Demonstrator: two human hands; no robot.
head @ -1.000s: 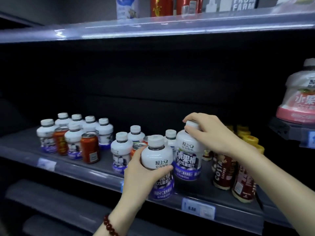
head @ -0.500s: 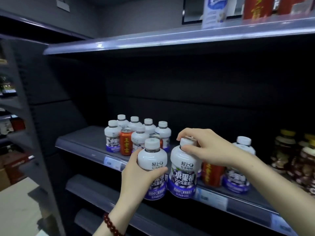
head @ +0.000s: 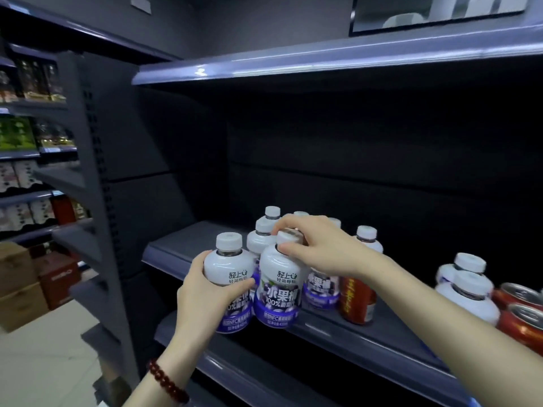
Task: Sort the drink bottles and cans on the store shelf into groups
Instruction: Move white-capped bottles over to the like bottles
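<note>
Grey metal store shelf point(head: 182, 245), middle tier: holds the drinks, its left end bare.

Two white plastic bottles with purple labels, held side by side at the shelf's front edge. Left bottle point(head: 227, 264): left hand point(head: 205, 292) wrapped round its body, thumb across the label. Right bottle point(head: 279, 286): right hand point(head: 317, 248) pinching its white cap from above.

Cluster of matching white-capped bottles point(head: 263, 236) directly behind, partly hidden by the right hand.

Red can with gold lettering point(head: 357, 301): upright, just right of the cluster.

Two more white bottles point(head: 467, 292) and two red cans point(head: 523, 315): far right, touching one another.

Dark red bead bracelet point(head: 167, 383): left wrist.

Brown cardboard boxes point(head: 17, 286): floor, far left.
</note>
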